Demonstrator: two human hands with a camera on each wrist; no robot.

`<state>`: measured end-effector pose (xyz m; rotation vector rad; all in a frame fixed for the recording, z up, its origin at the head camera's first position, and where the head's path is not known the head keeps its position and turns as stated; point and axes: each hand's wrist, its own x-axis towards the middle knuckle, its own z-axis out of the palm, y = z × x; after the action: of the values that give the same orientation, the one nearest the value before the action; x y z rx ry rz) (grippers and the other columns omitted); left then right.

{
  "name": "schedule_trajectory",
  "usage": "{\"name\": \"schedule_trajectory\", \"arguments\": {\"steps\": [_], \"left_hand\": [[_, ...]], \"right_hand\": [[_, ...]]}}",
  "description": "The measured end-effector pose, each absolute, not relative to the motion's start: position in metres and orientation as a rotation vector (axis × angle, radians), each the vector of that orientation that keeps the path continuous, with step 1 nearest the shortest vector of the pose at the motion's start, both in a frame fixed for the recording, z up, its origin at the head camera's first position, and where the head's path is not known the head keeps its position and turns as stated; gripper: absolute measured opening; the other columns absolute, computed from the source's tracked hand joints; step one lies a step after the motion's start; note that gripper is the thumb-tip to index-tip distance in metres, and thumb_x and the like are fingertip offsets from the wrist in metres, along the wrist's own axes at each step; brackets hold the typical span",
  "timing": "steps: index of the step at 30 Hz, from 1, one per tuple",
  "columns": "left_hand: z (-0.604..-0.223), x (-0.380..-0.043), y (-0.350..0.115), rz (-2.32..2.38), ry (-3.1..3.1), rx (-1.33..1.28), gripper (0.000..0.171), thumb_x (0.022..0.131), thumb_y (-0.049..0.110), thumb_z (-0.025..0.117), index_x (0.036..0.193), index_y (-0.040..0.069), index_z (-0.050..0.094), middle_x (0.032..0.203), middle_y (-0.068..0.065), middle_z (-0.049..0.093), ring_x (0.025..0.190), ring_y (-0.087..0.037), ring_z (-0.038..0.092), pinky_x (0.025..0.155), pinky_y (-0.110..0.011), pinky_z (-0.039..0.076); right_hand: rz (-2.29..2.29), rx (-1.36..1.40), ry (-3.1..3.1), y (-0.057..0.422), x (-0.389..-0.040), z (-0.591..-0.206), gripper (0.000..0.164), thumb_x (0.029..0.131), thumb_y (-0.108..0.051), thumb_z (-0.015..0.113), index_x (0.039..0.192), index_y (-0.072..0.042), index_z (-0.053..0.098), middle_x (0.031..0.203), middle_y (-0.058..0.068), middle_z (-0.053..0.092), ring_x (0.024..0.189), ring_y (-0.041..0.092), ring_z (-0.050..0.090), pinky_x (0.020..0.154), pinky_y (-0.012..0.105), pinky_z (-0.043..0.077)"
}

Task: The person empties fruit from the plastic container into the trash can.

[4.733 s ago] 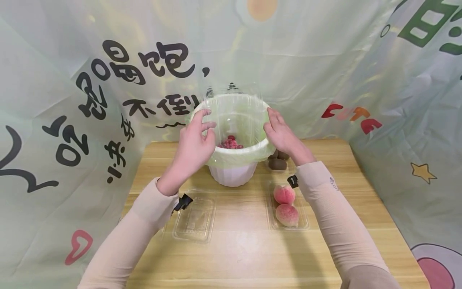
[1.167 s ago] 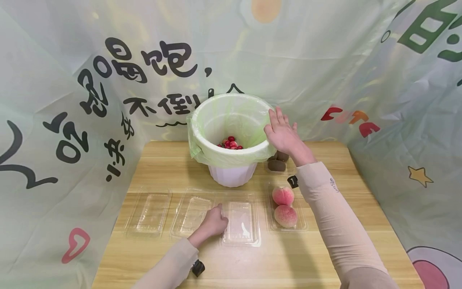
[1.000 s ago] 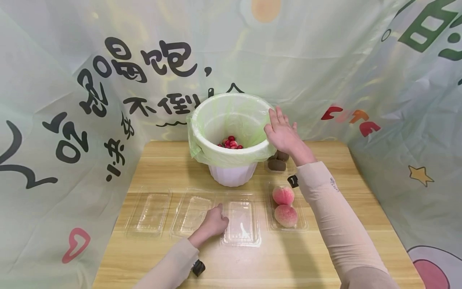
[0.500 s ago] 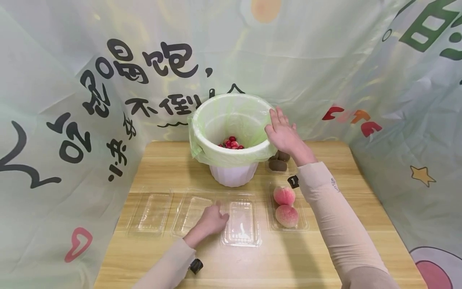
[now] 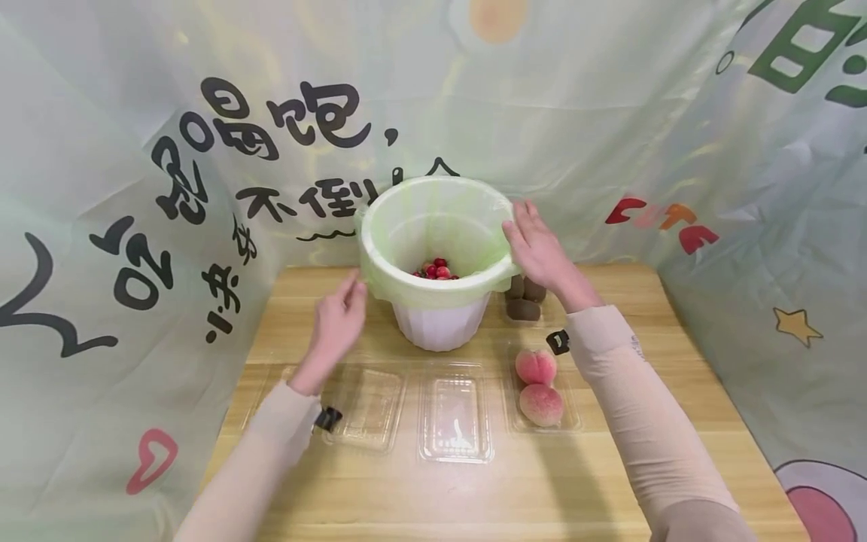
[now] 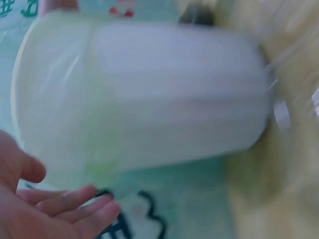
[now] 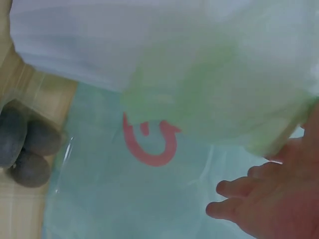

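A white bin (image 5: 440, 324) with a pale green liner bag (image 5: 379, 278) folded over its rim stands at the table's back. Several small red fruits (image 5: 436, 269) lie inside. My left hand (image 5: 339, 320) is at the bin's left side, just below the rim; in the left wrist view its fingers (image 6: 75, 209) are loosely extended beside the liner, holding nothing. My right hand (image 5: 540, 248) rests against the rim's right side, fingers outstretched; the liner hides its thumb in the right wrist view. A clear plastic container (image 5: 455, 414) lies in front of the bin.
Two more clear containers, one nearer (image 5: 369, 406) and one farther left (image 5: 260, 395), are partly behind my left forearm. Two peaches (image 5: 538, 385) sit in a container at right. Dark brown oval fruits (image 5: 524, 309) lie in another, beside the bin. Printed cloth walls (image 5: 576, 113) surround the wooden table (image 5: 433, 497).
Both hands held a clear container over the bin earlier; it now lies on the table. My left hand has left it and moved up-left to the bin. The right hand stays at the rim.
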<state>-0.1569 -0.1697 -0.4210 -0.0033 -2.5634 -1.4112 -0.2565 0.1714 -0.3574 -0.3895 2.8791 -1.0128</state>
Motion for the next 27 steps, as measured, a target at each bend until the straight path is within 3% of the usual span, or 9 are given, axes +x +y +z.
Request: {"name": "schedule_trajectory", "arguments": {"steps": [4, 5, 8, 10, 11, 12, 15, 19, 27], "left_hand": [[-0.389, -0.183, -0.177, -1.3, -2.478, 0.07, 0.055, 0.113, 0.035, 0.041, 0.16, 0.007, 0.043, 0.068, -0.011, 0.053, 0.046, -0.011, 0.033, 0.041, -0.022, 0.031], [-0.382, -0.188, -0.178, -1.275, -2.476, 0.065, 0.055, 0.113, 0.037, 0.04, 0.16, 0.007, 0.043, 0.078, -0.016, 0.063, 0.051, -0.013, 0.043, 0.048, -0.024, 0.042], [-0.367, -0.206, -0.177, -1.209, -2.509, 0.025, 0.058, 0.112, 0.04, 0.039, 0.161, 0.01, 0.042, 0.083, -0.018, 0.064, 0.062, -0.023, 0.056, 0.083, -0.04, 0.059], [-0.36, -0.218, -0.176, -1.172, -2.544, -0.023, 0.06, 0.112, 0.041, 0.039, 0.162, 0.009, 0.04, 0.12, -0.024, 0.071, 0.1, -0.034, 0.07, 0.115, -0.053, 0.047], [-0.357, -0.224, -0.175, -1.162, -2.563, -0.047, 0.061, 0.112, 0.041, 0.039, 0.163, 0.009, 0.038, 0.139, -0.025, 0.065, 0.122, -0.037, 0.065, 0.126, -0.056, 0.034], [-0.354, -0.23, -0.174, -1.141, -2.592, -0.072, 0.062, 0.111, 0.041, 0.039, 0.164, 0.008, 0.036, 0.142, -0.026, 0.063, 0.13, -0.04, 0.062, 0.127, -0.057, 0.031], [-0.346, -0.246, -0.171, -1.048, -2.711, -0.168, 0.068, 0.112, 0.043, 0.036, 0.167, 0.004, 0.025, 0.173, -0.018, 0.026, 0.161, -0.046, 0.017, 0.132, -0.061, 0.011], [-0.343, -0.26, -0.165, -0.833, -2.894, -0.289, 0.076, 0.112, 0.047, 0.033, 0.168, -0.001, 0.011, 0.175, -0.024, 0.009, 0.161, -0.053, -0.001, 0.128, -0.07, -0.005], [-0.346, -0.267, -0.16, -0.525, -3.127, -0.319, 0.088, 0.11, 0.06, 0.021, 0.167, -0.003, -0.001, 0.175, -0.024, -0.009, 0.159, -0.053, -0.016, 0.123, -0.073, -0.016]], "right_hand": [[-1.073, -0.367, 2.902, 0.184, -0.255, -0.364, 0.076, 0.112, -0.054, 0.02, 0.169, -0.007, 0.003, 0.177, 0.014, -0.01, 0.165, 0.035, -0.005, 0.133, 0.06, 0.001], [-1.08, -0.352, 2.904, 0.188, -0.255, -0.366, 0.076, 0.112, -0.054, 0.02, 0.169, -0.006, 0.004, 0.177, 0.015, -0.009, 0.165, 0.036, -0.005, 0.132, 0.06, 0.001], [-1.084, -0.318, 2.914, 0.198, -0.256, -0.375, 0.078, 0.112, -0.055, 0.019, 0.168, -0.003, 0.008, 0.177, 0.019, -0.006, 0.165, 0.039, -0.002, 0.132, 0.061, 0.003], [-1.073, -0.292, 2.923, 0.204, -0.258, -0.383, 0.078, 0.112, -0.054, 0.021, 0.168, -0.001, 0.011, 0.176, 0.022, -0.003, 0.164, 0.042, 0.001, 0.132, 0.062, 0.005], [-1.063, -0.283, 2.925, 0.207, -0.259, -0.387, 0.078, 0.112, -0.054, 0.021, 0.168, 0.0, 0.012, 0.176, 0.024, -0.002, 0.163, 0.044, 0.002, 0.132, 0.062, 0.006], [-1.055, -0.276, 2.921, 0.21, -0.26, -0.391, 0.078, 0.112, -0.054, 0.022, 0.167, 0.0, 0.013, 0.175, 0.026, -0.001, 0.163, 0.046, 0.003, 0.132, 0.063, 0.007], [-1.038, -0.232, 2.895, 0.22, -0.265, -0.408, 0.076, 0.112, -0.051, 0.024, 0.167, 0.001, 0.013, 0.174, 0.029, 0.001, 0.161, 0.05, 0.005, 0.131, 0.064, 0.008], [-1.035, -0.16, 2.839, 0.239, -0.272, -0.437, 0.074, 0.113, -0.044, 0.026, 0.166, 0.005, 0.012, 0.172, 0.033, 0.004, 0.161, 0.052, 0.005, 0.131, 0.063, 0.008], [-1.034, -0.024, 2.735, 0.273, -0.269, -0.477, 0.072, 0.109, -0.034, 0.032, 0.163, 0.012, 0.015, 0.169, 0.036, 0.019, 0.157, 0.054, 0.018, 0.129, 0.063, 0.02]]}}
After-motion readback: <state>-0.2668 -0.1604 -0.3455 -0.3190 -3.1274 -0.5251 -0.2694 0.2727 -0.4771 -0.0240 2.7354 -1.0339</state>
